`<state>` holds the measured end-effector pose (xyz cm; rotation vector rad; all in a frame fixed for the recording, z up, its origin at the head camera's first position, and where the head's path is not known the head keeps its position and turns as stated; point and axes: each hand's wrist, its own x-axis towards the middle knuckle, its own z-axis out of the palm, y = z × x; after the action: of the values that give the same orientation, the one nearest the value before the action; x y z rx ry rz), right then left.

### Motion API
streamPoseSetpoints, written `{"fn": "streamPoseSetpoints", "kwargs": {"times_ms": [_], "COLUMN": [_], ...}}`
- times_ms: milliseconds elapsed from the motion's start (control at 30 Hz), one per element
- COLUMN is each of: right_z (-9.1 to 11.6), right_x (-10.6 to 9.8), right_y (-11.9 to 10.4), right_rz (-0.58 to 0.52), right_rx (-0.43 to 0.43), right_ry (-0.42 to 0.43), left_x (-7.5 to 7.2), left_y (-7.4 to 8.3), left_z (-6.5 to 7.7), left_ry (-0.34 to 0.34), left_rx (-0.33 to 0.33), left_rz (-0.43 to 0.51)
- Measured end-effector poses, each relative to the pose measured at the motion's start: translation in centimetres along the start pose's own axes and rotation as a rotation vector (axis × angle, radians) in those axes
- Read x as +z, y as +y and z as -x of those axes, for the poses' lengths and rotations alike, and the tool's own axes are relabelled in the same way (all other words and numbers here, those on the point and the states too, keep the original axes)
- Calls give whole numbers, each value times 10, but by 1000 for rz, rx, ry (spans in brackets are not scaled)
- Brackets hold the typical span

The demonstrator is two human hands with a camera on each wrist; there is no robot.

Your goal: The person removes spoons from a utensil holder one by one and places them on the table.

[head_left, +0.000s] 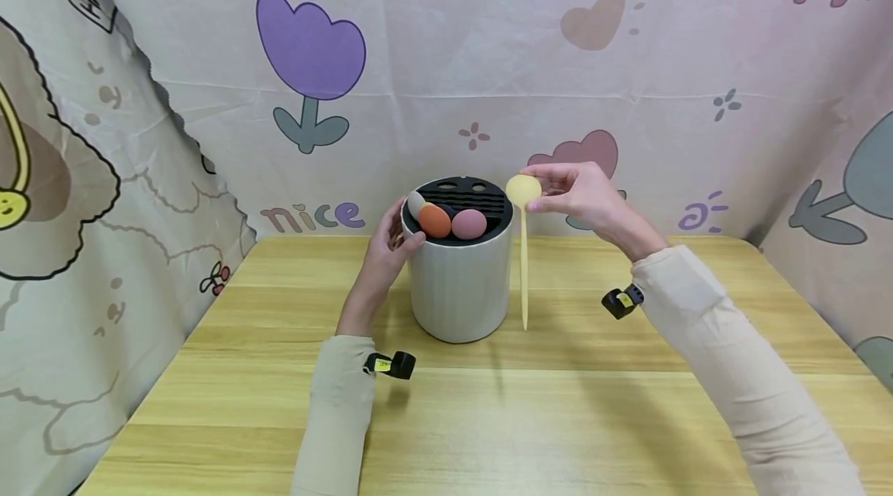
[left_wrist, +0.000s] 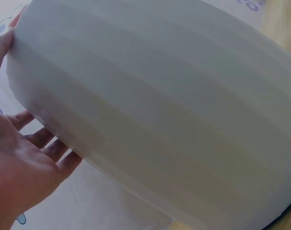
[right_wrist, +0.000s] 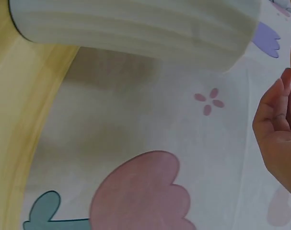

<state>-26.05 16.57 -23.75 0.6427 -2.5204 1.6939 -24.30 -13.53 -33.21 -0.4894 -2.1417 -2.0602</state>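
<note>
A white ribbed utensil holder with a black slotted top stands upright on the wooden table. My left hand grips its upper left side, thumb at the rim; in the left wrist view the fingers curl against the white wall. Beside the holder's right rim, my right hand pinches a yellow spoon by its round head, the long thin handle hanging straight down. Orange, pink and grey rounded heads stick out of the black top. The right wrist view shows the right hand at its edge.
The light wooden table stretches around the holder. A printed cloth hangs behind it and along both sides. Small black cameras are strapped to both sleeves.
</note>
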Motion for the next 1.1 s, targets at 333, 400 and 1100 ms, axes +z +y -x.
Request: {"fn": "streamPoseSetpoints", "kwargs": {"times_ms": [333, 400, 1100], "right_z": [9, 11, 17], "right_x": [-3, -6, 1], "right_y": [19, 22, 89], "right_rz": [51, 61, 96], "right_rx": [29, 29, 113], "right_ry": [-45, -35, -115], "left_x": [1, 1, 1], "left_y": [0, 0, -1], "left_z": [0, -1, -2], "left_ry": [-2, -4, 7], "left_rx": [-4, -2, 6], "left_rz": [11, 11, 0]}}
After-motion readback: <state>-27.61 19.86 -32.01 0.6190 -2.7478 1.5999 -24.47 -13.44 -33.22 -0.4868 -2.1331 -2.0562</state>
